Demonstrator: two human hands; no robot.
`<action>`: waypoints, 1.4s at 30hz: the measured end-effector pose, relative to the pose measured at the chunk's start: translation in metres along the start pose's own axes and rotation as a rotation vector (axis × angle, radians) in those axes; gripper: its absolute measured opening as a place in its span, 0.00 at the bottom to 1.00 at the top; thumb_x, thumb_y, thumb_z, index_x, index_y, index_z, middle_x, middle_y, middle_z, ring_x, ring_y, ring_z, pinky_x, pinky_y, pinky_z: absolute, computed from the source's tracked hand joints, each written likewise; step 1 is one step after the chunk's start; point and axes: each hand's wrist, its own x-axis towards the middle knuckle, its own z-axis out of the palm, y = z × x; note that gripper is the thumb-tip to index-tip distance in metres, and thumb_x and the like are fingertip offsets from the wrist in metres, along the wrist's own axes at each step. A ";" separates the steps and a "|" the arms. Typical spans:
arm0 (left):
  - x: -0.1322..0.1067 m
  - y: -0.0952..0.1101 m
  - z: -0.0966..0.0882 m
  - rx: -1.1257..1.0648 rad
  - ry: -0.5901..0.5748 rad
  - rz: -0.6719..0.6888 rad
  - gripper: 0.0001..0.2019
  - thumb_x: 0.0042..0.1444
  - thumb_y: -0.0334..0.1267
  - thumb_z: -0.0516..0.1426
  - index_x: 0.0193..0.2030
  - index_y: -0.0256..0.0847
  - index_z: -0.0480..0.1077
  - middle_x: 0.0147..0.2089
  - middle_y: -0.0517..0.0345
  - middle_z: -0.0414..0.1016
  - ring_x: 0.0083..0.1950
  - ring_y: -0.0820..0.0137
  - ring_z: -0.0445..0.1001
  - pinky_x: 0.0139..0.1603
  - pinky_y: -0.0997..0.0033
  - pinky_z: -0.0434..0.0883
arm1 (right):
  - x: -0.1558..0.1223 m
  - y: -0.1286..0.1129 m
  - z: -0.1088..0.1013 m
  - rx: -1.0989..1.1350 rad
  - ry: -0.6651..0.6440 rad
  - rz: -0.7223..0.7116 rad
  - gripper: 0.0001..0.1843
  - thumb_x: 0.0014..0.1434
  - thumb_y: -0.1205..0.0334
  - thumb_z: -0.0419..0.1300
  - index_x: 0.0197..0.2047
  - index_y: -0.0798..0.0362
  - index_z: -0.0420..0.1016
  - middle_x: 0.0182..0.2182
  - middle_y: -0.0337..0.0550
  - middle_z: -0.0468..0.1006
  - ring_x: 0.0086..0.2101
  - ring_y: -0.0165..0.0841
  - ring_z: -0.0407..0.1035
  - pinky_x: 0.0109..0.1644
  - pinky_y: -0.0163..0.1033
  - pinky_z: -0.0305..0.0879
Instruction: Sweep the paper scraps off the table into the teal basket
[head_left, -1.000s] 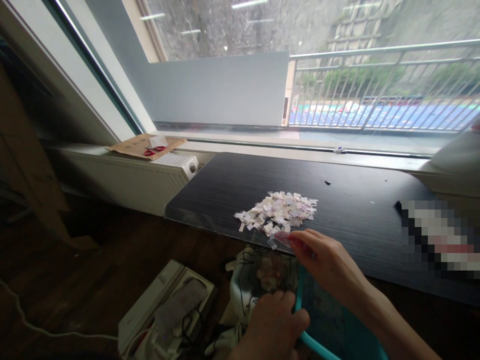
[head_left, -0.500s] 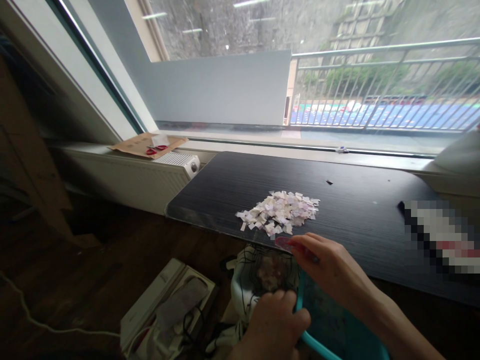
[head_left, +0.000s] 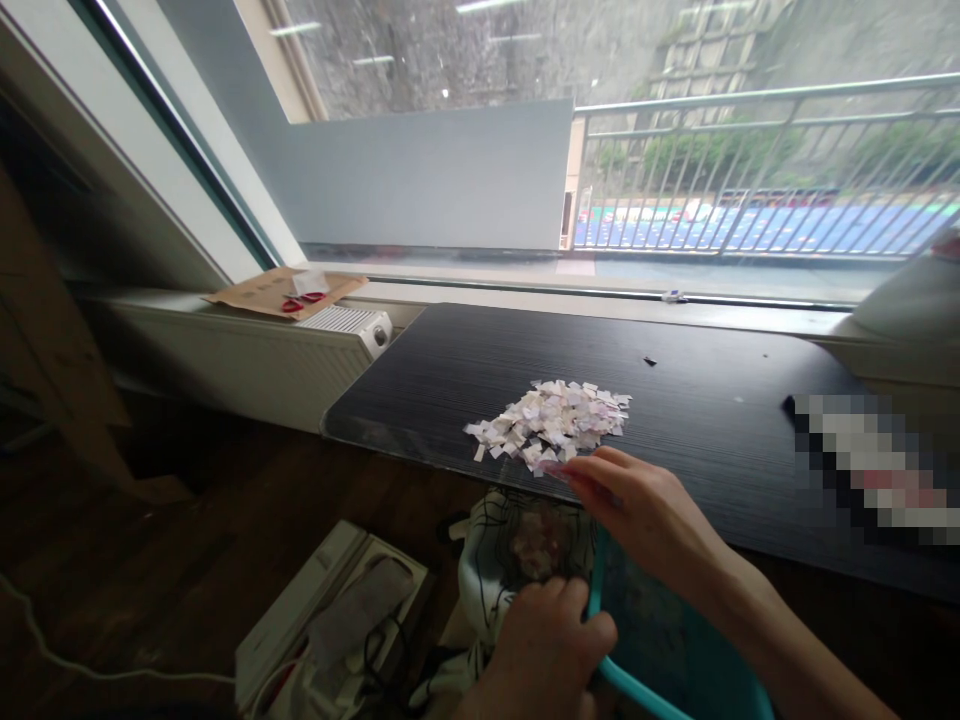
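On the dark table lies a heap of small white and pale paper pieces (head_left: 559,420). My right hand (head_left: 645,500) is at the heap's near edge, its fingers closed on a thin pinkish see-through piece (head_left: 553,467) that touches or nearly touches the paper. Below the table edge, my left hand (head_left: 544,640) is closed at the rim of a teal bin (head_left: 637,690), thumb against the rim; its fingertips are partly hidden. Just beyond that hand, a patterned white cloth or bag (head_left: 480,560) surrounds a bundle of pale scraps (head_left: 538,543).
A blurred-out object (head_left: 877,465) lies on the table (head_left: 450,350) at right. Red-handled scissors (head_left: 304,300) rest on brown paper (head_left: 255,290) over the radiator (head_left: 300,370). A white box (head_left: 315,620) with a cable stands on the floor. The window runs behind.
My right hand has moved slightly forward and left, bringing the pinkish piece to the heap's near edge. My left hand stays at the bin rim. The view has shifted a little.
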 end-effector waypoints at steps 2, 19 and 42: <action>0.000 0.000 0.000 -0.003 0.007 0.000 0.15 0.47 0.48 0.61 0.37 0.44 0.65 0.39 0.56 0.64 0.40 0.59 0.67 0.31 0.65 0.66 | 0.002 0.000 0.000 -0.021 -0.030 -0.004 0.12 0.63 0.62 0.51 0.44 0.47 0.75 0.31 0.39 0.74 0.28 0.27 0.68 0.31 0.31 0.59; -0.001 0.000 0.003 0.005 0.052 0.006 0.16 0.46 0.49 0.63 0.35 0.44 0.64 0.38 0.58 0.64 0.39 0.60 0.68 0.30 0.67 0.65 | 0.007 0.008 -0.002 0.044 -0.035 0.010 0.12 0.63 0.59 0.51 0.44 0.44 0.75 0.30 0.37 0.75 0.27 0.27 0.67 0.30 0.31 0.59; -0.002 -0.001 0.006 0.011 0.075 0.007 0.16 0.45 0.47 0.63 0.36 0.45 0.63 0.38 0.58 0.63 0.39 0.60 0.67 0.28 0.68 0.63 | -0.003 -0.002 -0.003 0.122 -0.094 0.035 0.11 0.63 0.61 0.51 0.41 0.48 0.75 0.29 0.37 0.71 0.26 0.27 0.64 0.30 0.31 0.56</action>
